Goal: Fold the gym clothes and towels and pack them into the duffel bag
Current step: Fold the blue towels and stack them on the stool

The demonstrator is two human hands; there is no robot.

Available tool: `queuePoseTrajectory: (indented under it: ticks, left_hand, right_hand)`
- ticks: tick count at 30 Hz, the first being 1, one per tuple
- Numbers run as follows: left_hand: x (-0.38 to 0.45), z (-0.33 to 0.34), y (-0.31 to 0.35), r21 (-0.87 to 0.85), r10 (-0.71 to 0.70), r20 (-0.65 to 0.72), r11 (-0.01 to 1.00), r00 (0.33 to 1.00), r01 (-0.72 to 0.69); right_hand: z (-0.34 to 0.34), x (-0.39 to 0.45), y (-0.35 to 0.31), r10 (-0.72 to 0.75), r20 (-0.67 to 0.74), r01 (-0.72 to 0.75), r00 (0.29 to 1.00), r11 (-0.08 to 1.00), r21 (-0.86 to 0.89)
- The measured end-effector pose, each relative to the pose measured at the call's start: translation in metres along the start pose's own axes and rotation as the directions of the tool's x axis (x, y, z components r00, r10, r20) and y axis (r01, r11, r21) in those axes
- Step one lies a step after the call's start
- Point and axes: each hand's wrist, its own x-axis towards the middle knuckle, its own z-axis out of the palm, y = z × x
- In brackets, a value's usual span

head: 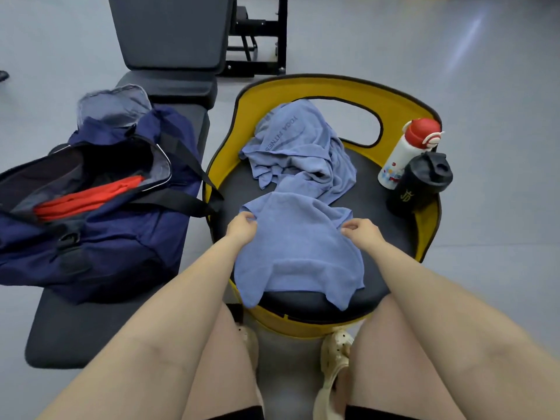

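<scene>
Blue terry towel lies across a round black seat w/ yellow rim, its near end draped over the seat's front edge, its far end bunched in a heap toward the backrest; printed lettering shows on the heap. Left hand pinches the towel's left edge, fingers curled onto the cloth; right hand pinches the right edge likewise, so each grip is closed on fabric, both about level w/ each other, mid-towel. Forearms reach in from the bottom of the view, above bare knees and cream clogs on grey floor.

Navy duffel sits left of the seat on a black bench surface, unzipped, mouth gaping; red garment folded inside. Black strap from the bag trails toward the seat rim, just beside it. At the seat's right edge stand 2 bottles, touching or nearly so: white one w/ red cap behind, black shaker in front. Black frame of gym equipment visible beyond the bench.
</scene>
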Motion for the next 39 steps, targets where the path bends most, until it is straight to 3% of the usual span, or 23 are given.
queuePoseTrajectory:
  ticks: [9, 16, 21, 27, 34, 39]
  left_hand:
    - [0.048, 0.01, -0.009, -0.324, -0.128, 0.164, 0.93, 0.978, 0.176]
    - [0.033, 0.008, 0.009, -0.501, -0.182, 0.137, 0.835, 0.974, 0.226]
    - [0.016, -0.003, 0.023, -0.633, -0.119, -0.004, 0.769, 0.993, 0.089]
    - [-0.01, -0.032, 0.035, -0.619, 0.078, -0.103, 0.775, 0.992, -0.125]
    - [-0.052, -0.063, 0.057, -0.532, 0.153, -0.197, 0.813, 0.968, -0.237]
    - [-0.083, -0.089, 0.073, -0.544, 0.198, -0.244, 0.782, 0.949, -0.303]
  right_hand:
    - [0.017, 0.036, -0.005, 0.066, 0.051, -0.075, 0.997, 0.977, 0.197]
    - [0.02, 0.045, 0.0, 0.121, -0.029, -0.099, 0.992, 0.909, 0.405]
    - [0.008, 0.038, -0.006, 0.127, -0.092, -0.07, 0.988, 0.883, 0.465]
    - [-0.017, 0.011, -0.025, 0.077, -0.2, 0.042, 0.977, 0.848, 0.528]
    - [-0.059, -0.033, -0.04, -0.044, -0.314, 0.192, 0.948, 0.867, 0.459]
    - [-0.09, -0.066, -0.048, -0.119, -0.369, 0.297, 0.922, 0.829, 0.474]
